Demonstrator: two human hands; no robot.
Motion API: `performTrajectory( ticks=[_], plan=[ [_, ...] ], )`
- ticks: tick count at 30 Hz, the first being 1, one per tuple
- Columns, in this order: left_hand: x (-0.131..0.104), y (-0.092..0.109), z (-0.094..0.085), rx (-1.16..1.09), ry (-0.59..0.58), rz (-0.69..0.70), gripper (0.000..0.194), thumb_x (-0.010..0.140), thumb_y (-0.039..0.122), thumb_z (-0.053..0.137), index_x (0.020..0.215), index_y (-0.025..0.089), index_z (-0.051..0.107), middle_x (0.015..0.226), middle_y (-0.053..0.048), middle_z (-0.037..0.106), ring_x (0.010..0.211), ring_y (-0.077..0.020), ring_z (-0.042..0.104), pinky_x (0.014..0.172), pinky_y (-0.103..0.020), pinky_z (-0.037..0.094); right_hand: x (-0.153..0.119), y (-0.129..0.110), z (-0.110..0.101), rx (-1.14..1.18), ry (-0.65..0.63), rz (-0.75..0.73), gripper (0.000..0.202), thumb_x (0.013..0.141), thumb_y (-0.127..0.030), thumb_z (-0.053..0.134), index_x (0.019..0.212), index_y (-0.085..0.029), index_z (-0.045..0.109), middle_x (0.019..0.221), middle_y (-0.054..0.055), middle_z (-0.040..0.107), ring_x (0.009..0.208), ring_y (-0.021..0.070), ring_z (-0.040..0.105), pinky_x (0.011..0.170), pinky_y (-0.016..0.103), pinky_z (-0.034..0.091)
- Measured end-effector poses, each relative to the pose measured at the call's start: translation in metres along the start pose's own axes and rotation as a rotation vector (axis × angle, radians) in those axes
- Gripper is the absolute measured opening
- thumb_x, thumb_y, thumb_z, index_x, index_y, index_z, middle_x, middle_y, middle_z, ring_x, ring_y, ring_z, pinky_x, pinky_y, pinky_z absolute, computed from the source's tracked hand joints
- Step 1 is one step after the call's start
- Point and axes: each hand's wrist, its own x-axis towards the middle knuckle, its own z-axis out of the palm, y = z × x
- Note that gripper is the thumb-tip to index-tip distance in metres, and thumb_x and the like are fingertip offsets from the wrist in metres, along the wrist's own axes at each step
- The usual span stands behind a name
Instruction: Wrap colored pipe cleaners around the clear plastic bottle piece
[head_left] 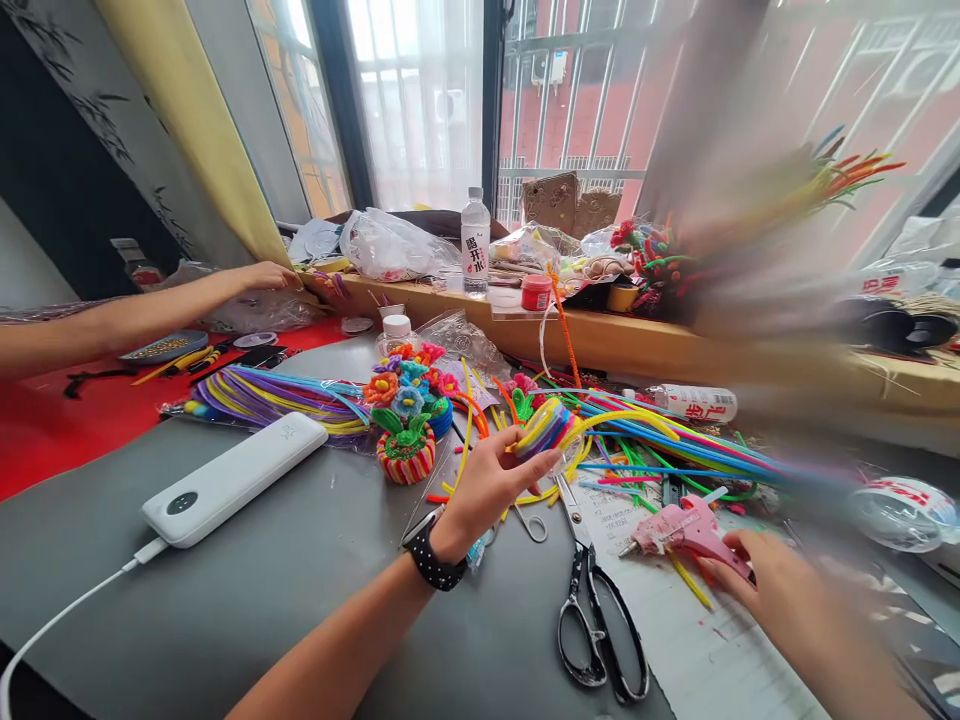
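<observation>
My left hand (484, 490), with a dark watch on its wrist, pinches a striped coil of fuzzy pipe cleaners (545, 428) in yellow, blue and red. My right hand (772, 580) has its fingers closed round the handle of a pink hot glue gun (686, 530), whose nozzle points left over a white sheet. Below the coil lie large black-handled scissors (581, 590), blades toward the far side. Just left of the coil stands a small pot of pipe-cleaner flowers (407, 450). Bundled loose pipe cleaners (675, 440) stretch behind the glue gun.
A white power bank (236, 480) with a cable lies left. Another person's hand (266, 277) reaches to the wooden ledge (442, 308) at far left. A water bottle (475, 245) and red jar (536, 293) stand on that ledge. Purple and yellow pipe cleaners (274, 402) lie behind the power bank.
</observation>
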Motion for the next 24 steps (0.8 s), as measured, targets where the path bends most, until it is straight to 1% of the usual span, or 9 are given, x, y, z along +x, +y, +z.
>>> performTrajectory(
  ticks=[2, 4, 7, 9, 10, 13, 16, 20, 24],
  plan=[
    [0.000, -0.001, 0.000, -0.002, 0.019, 0.009, 0.031, 0.067, 0.044, 0.061, 0.074, 0.015, 0.054, 0.054, 0.007, 0.049, 0.047, -0.0054, 0.046, 0.044, -0.017, 0.032, -0.001, 0.003, -0.002, -0.008, 0.026, 0.000, 0.042, 0.080, -0.047, 0.030, 0.084, -0.013, 0.055, 0.085, 0.013, 0.057, 0.065, 0.0201, 0.055, 0.058, 0.033, 0.041],
    [0.000, -0.002, 0.001, -0.015, 0.026, 0.015, 0.031, 0.066, 0.045, 0.062, 0.075, 0.016, 0.055, 0.057, 0.006, 0.051, 0.048, -0.0058, 0.048, 0.045, -0.017, 0.033, -0.007, -0.007, -0.008, -0.011, 0.053, -0.012, 0.045, 0.082, -0.048, 0.028, 0.090, -0.012, 0.055, 0.090, 0.013, 0.057, 0.064, 0.0187, 0.055, 0.055, 0.031, 0.041],
    [0.000, -0.002, 0.002, -0.023, 0.026, 0.011, 0.030, 0.066, 0.043, 0.063, 0.074, 0.016, 0.055, 0.059, 0.006, 0.052, 0.047, -0.0051, 0.047, 0.045, -0.017, 0.033, -0.024, -0.053, -0.019, 0.068, 0.006, -0.107, 0.044, 0.080, -0.056, 0.033, 0.087, -0.019, 0.055, 0.086, 0.006, 0.058, 0.064, 0.0135, 0.056, 0.055, 0.025, 0.042],
    [0.000, -0.002, 0.002, -0.018, 0.038, 0.006, 0.029, 0.066, 0.042, 0.063, 0.071, 0.016, 0.053, 0.056, 0.006, 0.050, 0.046, -0.0049, 0.046, 0.044, -0.017, 0.032, -0.034, -0.096, -0.024, 0.138, -0.231, -0.218, 0.038, 0.082, -0.051, 0.035, 0.082, -0.019, 0.055, 0.079, 0.004, 0.058, 0.068, 0.0130, 0.057, 0.059, 0.023, 0.043],
    [0.000, -0.001, 0.002, -0.019, 0.039, 0.002, 0.029, 0.066, 0.042, 0.063, 0.069, 0.016, 0.052, 0.054, 0.007, 0.048, 0.046, -0.0051, 0.045, 0.044, -0.017, 0.032, -0.038, -0.116, -0.025, 0.111, -0.332, -0.186, 0.034, 0.082, -0.048, 0.038, 0.082, -0.018, 0.055, 0.083, 0.005, 0.058, 0.076, 0.0155, 0.058, 0.065, 0.024, 0.045],
    [0.001, -0.001, 0.002, -0.051, 0.031, 0.001, 0.029, 0.065, 0.041, 0.064, 0.067, 0.016, 0.051, 0.054, 0.007, 0.047, 0.046, -0.0049, 0.044, 0.044, -0.017, 0.031, -0.038, -0.154, -0.023, 0.081, -0.399, -0.124, 0.024, 0.081, -0.033, 0.042, 0.087, -0.014, 0.056, 0.090, 0.011, 0.057, 0.084, 0.0224, 0.057, 0.068, 0.030, 0.044],
    [0.001, -0.003, 0.001, -0.097, 0.031, -0.001, 0.030, 0.064, 0.041, 0.065, 0.067, 0.015, 0.050, 0.056, 0.006, 0.045, 0.046, -0.0043, 0.042, 0.043, -0.017, 0.028, -0.031, -0.156, -0.021, 0.091, -0.448, -0.096, 0.025, 0.080, -0.027, 0.040, 0.090, -0.011, 0.056, 0.093, 0.014, 0.057, 0.084, 0.0244, 0.057, 0.069, 0.032, 0.043],
    [0.002, -0.005, 0.000, -0.195, 0.005, -0.048, 0.029, 0.065, 0.039, 0.065, 0.068, 0.015, 0.050, 0.053, 0.006, 0.045, 0.044, -0.0044, 0.040, 0.041, -0.018, 0.024, -0.027, -0.144, -0.021, 0.151, -0.514, -0.113, 0.019, 0.073, -0.024, 0.046, 0.088, -0.014, 0.054, 0.098, 0.009, 0.057, 0.086, 0.0188, 0.056, 0.073, 0.026, 0.041],
    [0.003, -0.005, 0.000, -0.367, -0.080, -0.104, 0.028, 0.064, 0.037, 0.067, 0.066, 0.014, 0.052, 0.049, 0.006, 0.044, 0.041, -0.0024, 0.035, 0.038, -0.018, 0.019, -0.028, -0.147, -0.023, 0.178, -0.510, -0.006, 0.019, 0.070, -0.024, 0.042, 0.083, -0.013, 0.050, 0.088, 0.011, 0.057, 0.080, 0.0219, 0.054, 0.067, 0.028, 0.035]
  ],
)
